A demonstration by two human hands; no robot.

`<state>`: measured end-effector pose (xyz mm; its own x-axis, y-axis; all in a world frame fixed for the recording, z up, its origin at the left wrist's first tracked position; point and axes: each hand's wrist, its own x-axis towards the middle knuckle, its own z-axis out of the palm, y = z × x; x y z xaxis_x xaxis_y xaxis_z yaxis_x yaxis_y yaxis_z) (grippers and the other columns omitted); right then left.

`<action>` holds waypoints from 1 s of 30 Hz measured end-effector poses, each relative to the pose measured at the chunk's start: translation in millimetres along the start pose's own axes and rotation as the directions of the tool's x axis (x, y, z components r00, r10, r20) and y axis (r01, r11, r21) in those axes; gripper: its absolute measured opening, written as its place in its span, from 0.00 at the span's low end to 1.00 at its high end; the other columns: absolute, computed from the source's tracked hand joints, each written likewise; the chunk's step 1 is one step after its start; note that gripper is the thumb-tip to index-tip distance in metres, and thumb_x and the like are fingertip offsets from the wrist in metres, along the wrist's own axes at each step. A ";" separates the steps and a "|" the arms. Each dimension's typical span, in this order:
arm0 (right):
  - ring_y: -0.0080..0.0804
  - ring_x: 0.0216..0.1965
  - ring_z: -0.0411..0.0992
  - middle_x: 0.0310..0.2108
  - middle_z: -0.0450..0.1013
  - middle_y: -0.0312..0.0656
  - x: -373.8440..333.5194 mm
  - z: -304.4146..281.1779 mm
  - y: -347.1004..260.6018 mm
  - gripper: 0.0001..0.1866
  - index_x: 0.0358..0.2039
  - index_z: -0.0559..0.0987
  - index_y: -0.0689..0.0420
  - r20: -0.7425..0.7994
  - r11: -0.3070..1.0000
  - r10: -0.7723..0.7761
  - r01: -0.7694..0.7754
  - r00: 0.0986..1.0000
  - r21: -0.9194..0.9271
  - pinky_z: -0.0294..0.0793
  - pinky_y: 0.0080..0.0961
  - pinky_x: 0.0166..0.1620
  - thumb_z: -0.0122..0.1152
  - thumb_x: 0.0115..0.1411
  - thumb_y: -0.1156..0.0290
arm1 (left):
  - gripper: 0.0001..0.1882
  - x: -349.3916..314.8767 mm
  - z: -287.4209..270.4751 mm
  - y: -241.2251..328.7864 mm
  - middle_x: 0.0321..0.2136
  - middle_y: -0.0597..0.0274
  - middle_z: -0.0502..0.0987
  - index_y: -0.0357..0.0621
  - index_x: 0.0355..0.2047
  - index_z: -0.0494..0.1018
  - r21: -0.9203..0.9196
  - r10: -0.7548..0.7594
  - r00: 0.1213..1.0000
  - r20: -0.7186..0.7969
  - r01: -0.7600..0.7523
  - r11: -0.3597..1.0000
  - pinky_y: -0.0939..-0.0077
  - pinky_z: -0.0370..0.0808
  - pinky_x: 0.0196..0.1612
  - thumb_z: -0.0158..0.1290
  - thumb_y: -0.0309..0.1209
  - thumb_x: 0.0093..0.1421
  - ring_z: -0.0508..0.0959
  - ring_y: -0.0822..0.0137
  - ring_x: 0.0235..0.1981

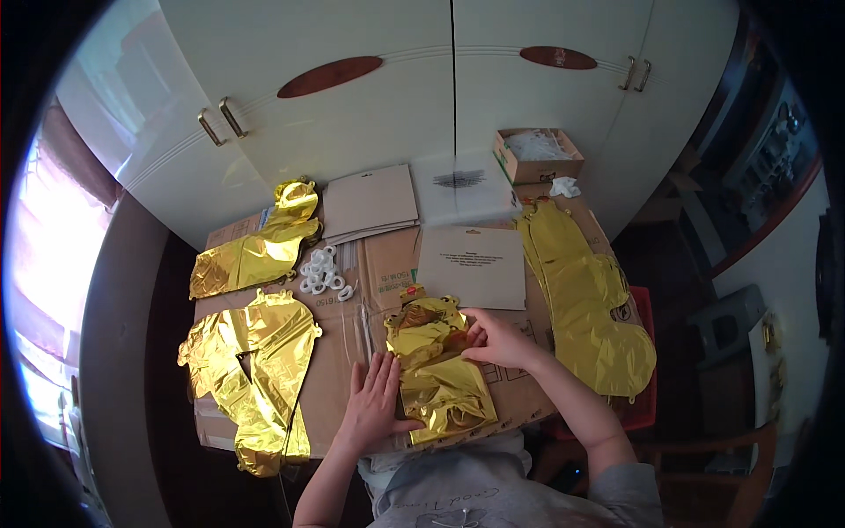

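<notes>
A gold foil balloon [449, 396], folded and creased, lies on the cardboard-covered table straight in front of me. My left hand [374, 400] rests along its left edge, fingers stretched out and the thumb reaching over its lower corner. At the upper right edge of the same balloon, my right hand [500, 340] has its thumb and fingers bent in on the foil, apparently pinching it. The fingertips are partly hidden. Just beyond the balloon is a flat brown card [473, 271] with small print and a hanging slot.
More flat gold foil balloons lie at the left [273, 339], far left [251, 255] and right [576, 304]. White plastic rings [322, 271] form a pile. Behind stand stacked cards [370, 201], a clear plastic sheet [462, 187], a carton [540, 165] and crumpled white tissue [564, 187]. Cabinets [370, 123] border the back.
</notes>
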<state>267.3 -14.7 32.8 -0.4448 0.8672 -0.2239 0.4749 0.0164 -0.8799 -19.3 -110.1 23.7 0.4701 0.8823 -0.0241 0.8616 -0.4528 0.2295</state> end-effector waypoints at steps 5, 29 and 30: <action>0.28 0.33 0.73 0.34 0.73 0.40 8.5 0.9 4.5 0.29 0.54 0.71 0.59 0.044 0.993 -0.003 0.007 0.999 -0.114 0.74 0.25 0.38 0.71 0.53 0.67 | 0.66 -0.4 4.1 -0.8 0.66 0.42 0.56 0.30 0.67 0.50 -0.003 -0.018 0.999 -0.034 0.018 1.000 0.36 0.44 0.68 0.59 0.69 0.41 0.51 0.45 0.70; 0.23 0.49 0.70 0.48 0.72 0.39 1.2 10.1 16.4 0.30 0.57 0.66 0.63 0.241 0.971 -0.053 -0.006 0.969 0.238 0.70 0.24 0.54 0.66 0.54 0.81 | 0.24 27.3 8.1 -41.2 0.55 0.50 0.70 0.44 0.55 0.70 -0.305 -0.159 0.965 -0.206 0.091 0.948 0.52 0.61 0.61 0.54 0.39 0.60 0.65 0.48 0.60; 0.22 0.47 0.70 0.47 0.72 0.38 1.7 9.5 15.6 0.30 0.57 0.67 0.63 0.246 0.983 -0.034 -0.012 0.969 0.185 0.71 0.24 0.52 0.66 0.54 0.81 | 0.22 34.0 4.3 -43.2 0.52 0.50 0.71 0.44 0.52 0.73 -0.376 -0.231 0.952 -0.200 0.143 0.916 0.52 0.63 0.59 0.55 0.40 0.59 0.67 0.48 0.57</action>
<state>266.7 -17.7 14.6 -0.6341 0.7169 -0.2899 0.3314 -0.0867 -0.9395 -39.7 -61.0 8.7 0.2102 0.9705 0.1185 0.7844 -0.2397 0.5721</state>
